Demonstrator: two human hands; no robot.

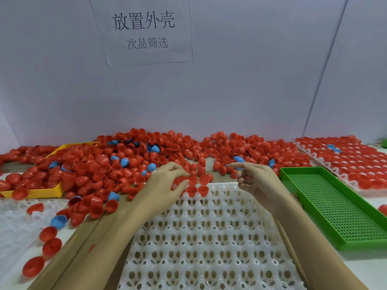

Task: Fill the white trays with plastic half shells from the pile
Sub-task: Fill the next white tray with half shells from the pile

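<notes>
White tray [209, 237], nearest item: moulded plastic, rows of open pockets, lying between the two forearms on brown board. Two red half shells [196, 190] sit open side up in its far row; remaining pockets bare.

Left hand [165, 183]: at the tray's far edge, fingers curled down over red shells; exactly how many it grips cannot be told.

Right hand [254, 178]: raised over the tray's far right corner, forefinger and thumb stretched toward the pile, other fingers loosely bent; nothing clearly held.

Pile [146, 158]: red half shells, a few blue, heaped along the back of the table and spilling left.

Yellow tray [37, 192]: left, mostly buried under shells.

Green perforated tray [335, 206]: right, just beside the white tray.

Second white tray [343, 158]: far right, filled with red shells, cut off by the frame edge.

Third white tray [14, 218]: lower left, only partly in view.

Backdrop: pale wall bearing a printed paper sign [144, 30].
</notes>
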